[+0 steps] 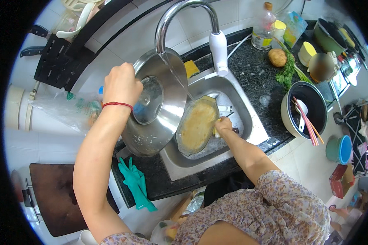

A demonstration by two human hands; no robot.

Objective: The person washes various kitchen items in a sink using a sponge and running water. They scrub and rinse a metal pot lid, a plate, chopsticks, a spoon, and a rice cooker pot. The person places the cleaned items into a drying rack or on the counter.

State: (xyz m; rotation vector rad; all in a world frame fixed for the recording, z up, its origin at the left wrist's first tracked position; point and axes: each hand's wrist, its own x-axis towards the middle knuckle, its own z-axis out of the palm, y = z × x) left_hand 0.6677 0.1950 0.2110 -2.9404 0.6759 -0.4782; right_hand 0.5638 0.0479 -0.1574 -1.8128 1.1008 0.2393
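My left hand point(122, 83), a red cord at its wrist, is closed at the left edge of a large steel pot lid point(172, 107) with a round glass centre. The lid is tilted up over the sink's left side, droplets on its lower part. Water runs from the curved faucet point(210, 14) past the lid into the sink point(246, 110). My right hand point(223, 126) is closed on a small yellow sponge-like piece point(216, 132), mostly hidden by the fingers. Beside it in the sink sits a scalloped glass dish point(197, 126) filled with cloudy brownish liquid.
Green rubber gloves point(135, 183) lie on the counter's front left. A yellow sponge point(191, 68) is behind the sink. To the right are a potato point(277, 57), leafy herbs point(290, 70), a bottle point(263, 30) and an inner pot point(291, 118) holding chopsticks. A cutting board point(55, 196) hangs left.
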